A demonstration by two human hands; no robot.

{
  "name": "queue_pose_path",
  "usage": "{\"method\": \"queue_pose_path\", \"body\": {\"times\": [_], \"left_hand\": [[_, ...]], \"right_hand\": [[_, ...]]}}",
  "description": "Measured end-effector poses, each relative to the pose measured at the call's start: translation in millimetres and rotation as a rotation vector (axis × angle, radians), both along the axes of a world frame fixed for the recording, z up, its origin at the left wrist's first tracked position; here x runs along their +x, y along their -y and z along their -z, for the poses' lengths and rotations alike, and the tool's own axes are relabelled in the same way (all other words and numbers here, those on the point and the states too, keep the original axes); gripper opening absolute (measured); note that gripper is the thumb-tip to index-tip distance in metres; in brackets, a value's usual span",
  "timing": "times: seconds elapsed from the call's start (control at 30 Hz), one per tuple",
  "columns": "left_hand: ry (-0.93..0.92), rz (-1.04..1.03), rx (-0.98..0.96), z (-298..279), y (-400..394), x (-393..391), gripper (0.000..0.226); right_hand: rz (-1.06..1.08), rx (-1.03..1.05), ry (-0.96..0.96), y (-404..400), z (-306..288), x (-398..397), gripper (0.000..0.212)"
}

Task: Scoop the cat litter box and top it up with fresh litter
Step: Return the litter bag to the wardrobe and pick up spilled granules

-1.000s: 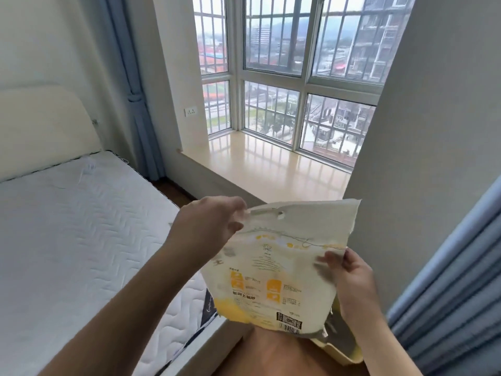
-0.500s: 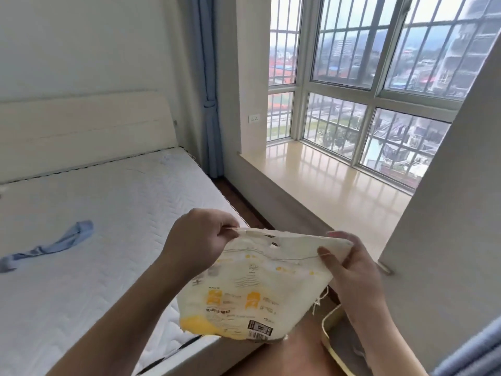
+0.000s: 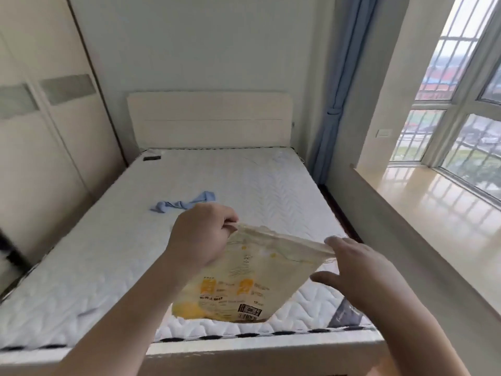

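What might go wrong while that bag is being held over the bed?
Only the left hand pinches a top corner of the litter bag; the right hand is open beside it. The bag could slip or tip, perhaps spilling litter onto the white mattress if its top is open.

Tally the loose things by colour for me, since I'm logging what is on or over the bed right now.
Cream and yellow: 1, the printed cat litter bag, pinched at its top corner by the left hand, the open right hand at its other edge.
Blue: 1, the crumpled light blue cloth on the white quilted mattress.
Black: 1, a small flat object near the headboard.
Total: 3
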State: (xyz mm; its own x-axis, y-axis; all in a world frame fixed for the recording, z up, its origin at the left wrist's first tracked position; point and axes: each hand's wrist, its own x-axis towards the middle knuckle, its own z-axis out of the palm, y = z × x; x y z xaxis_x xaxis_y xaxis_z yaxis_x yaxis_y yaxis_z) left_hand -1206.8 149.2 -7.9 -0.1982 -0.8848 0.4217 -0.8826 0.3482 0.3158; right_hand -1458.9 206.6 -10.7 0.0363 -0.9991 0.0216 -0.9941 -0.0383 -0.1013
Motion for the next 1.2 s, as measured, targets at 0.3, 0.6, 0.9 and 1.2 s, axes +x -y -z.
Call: {"method": "queue_pose_path", "body": {"times": [0.3, 0.6, 0.9, 1.2], "left_hand": [[0.012, -0.303, 0.051, 5.7, -30.5, 196.8, 0.017], [-0.047, -0.629, 0.072, 8.6, -81.9, 325.2, 0.023], [0.078, -0.881, 0.097, 13.8, -78.3, 407.6, 0.023], [0.008, -1.059, 0.077, 20.6, -82.8, 461.1, 0.014]], "right_hand": [[-0.267, -0.185, 0.154, 22.3, -14.4, 204.6, 0.045], [-0.826, -0.084, 0.164, 73.8, 28.1, 393.1, 0.052], [-0.997, -0.14, 0.279, 128.4, 71.2, 508.6, 0.02], [-1.331, -0.284, 0.333, 170.8, 58.6, 602.4, 0.017]]}}
